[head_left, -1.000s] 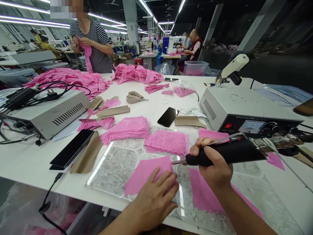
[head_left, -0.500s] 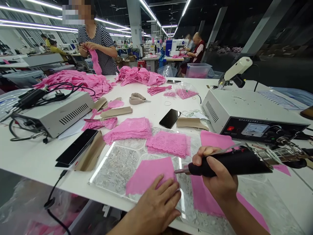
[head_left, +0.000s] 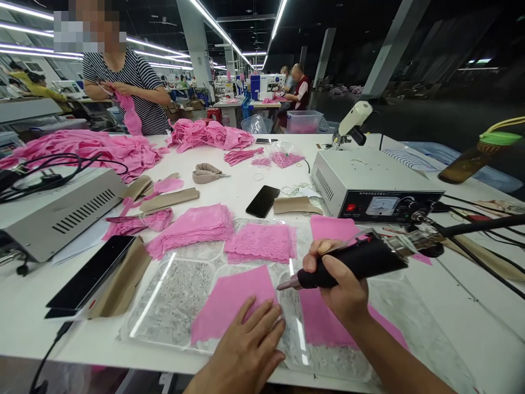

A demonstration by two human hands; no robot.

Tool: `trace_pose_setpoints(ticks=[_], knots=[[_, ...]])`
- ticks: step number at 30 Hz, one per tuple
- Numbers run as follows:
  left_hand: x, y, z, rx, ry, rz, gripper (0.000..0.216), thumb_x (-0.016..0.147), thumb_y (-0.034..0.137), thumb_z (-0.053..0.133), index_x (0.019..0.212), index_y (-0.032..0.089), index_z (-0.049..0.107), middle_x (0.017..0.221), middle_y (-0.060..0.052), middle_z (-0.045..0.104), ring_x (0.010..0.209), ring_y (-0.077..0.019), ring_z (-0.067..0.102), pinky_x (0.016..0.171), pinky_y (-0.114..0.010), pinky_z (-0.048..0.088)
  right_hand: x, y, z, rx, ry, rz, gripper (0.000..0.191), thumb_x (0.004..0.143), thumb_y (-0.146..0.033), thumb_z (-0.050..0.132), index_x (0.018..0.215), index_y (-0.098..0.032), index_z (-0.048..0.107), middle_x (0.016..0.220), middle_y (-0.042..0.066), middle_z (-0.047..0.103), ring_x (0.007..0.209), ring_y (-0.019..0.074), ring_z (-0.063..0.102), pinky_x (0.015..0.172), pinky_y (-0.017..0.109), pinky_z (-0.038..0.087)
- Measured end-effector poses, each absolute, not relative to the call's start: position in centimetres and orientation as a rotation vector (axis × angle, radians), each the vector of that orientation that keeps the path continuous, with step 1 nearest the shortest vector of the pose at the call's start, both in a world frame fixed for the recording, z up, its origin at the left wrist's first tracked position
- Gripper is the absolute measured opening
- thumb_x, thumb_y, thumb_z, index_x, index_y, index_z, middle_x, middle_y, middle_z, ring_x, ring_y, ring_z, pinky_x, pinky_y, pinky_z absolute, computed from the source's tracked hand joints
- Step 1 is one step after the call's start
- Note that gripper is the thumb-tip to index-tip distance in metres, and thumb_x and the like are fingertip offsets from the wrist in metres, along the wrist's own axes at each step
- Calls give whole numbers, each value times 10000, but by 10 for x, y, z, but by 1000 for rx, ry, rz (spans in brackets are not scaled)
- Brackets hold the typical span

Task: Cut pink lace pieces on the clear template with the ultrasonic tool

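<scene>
My left hand [head_left: 250, 339] lies flat, fingers stretched, over the lower right part of a pink fabric piece [head_left: 238, 298] on a clear-coated patterned mat [head_left: 164, 306]. In my right hand [head_left: 342, 279] is a black-handled ultrasonic hand tool [head_left: 361, 260], tilted with its metal tip pointing left. That tip is close to the right edge of the fabric piece; whether it touches cannot be made out. Under my right wrist lies another pink fabric piece [head_left: 324, 323]. Behind the hands are a stack of pink lace-edged pieces [head_left: 260, 243] and a taller pink stack [head_left: 194, 227].
A grey control box [head_left: 389, 202] stands right, cabled to the tool; another grey box [head_left: 74, 213] is at left. A phone [head_left: 263, 201], scissors [head_left: 208, 173], a black tablet-like device [head_left: 90, 273] and a bottle [head_left: 471, 158] lie about. A co-worker [head_left: 127, 87] handles pink fabric across the table.
The view has turned to the right, so everything sits further left. The tool's tip stays near the fabric's right edge. My left hand remains flat on the piece.
</scene>
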State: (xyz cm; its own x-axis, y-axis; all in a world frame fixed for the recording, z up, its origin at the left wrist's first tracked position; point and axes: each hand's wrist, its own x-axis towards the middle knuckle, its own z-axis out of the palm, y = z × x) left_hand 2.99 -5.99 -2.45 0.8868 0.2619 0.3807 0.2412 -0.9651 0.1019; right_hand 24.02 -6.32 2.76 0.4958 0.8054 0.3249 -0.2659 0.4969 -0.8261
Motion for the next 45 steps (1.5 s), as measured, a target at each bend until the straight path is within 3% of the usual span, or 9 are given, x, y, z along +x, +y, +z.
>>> trace_pose_setpoints(ticks=[5, 14, 26, 32, 45], knots=[[48, -69, -21, 2947, 378, 755, 307, 984, 260, 488, 1237, 115, 587, 1293, -105, 636, 1269, -247, 546, 1142, -464, 373, 275, -79, 32, -854, -721, 661, 74, 721, -259, 671, 763, -208, 637, 783, -2, 564, 547, 118, 567, 514, 291, 500], [84, -72, -19, 2963, 367, 629, 347, 1000, 331, 473, 1271, 133, 558, 1319, -109, 618, 1284, -259, 535, 1129, -474, 378, 290, -83, 21, -854, -710, 619, 82, 746, -280, 646, 787, -210, 638, 814, 5, 552, 561, 113, 555, 533, 298, 501], [77, -75, -16, 2955, 312, 815, 279, 965, 256, 541, 1188, 104, 613, 1157, -119, 696, 1187, -221, 608, 1069, -383, 450, 283, -77, 22, -833, -741, 656, 84, 773, -282, 666, 811, -216, 631, 817, 0, 555, 573, 112, 569, 536, 303, 534], [77, -75, -17, 2961, 326, 803, 269, 983, 240, 499, 1184, 108, 618, 1142, -115, 705, 1143, -222, 635, 1019, -390, 498, 281, -76, 20, -843, -760, 688, 142, 787, -292, 676, 741, -200, 578, 773, -11, 525, 584, 124, 566, 489, 290, 527], [74, -77, -14, 2894, 269, 821, 259, 979, 212, 479, 1143, 80, 631, 1088, -128, 720, 1127, -232, 641, 979, -384, 518, 283, -91, 23, -792, -748, 779, 103, 779, -299, 673, 805, -215, 619, 788, -8, 537, 564, 110, 574, 516, 266, 489]])
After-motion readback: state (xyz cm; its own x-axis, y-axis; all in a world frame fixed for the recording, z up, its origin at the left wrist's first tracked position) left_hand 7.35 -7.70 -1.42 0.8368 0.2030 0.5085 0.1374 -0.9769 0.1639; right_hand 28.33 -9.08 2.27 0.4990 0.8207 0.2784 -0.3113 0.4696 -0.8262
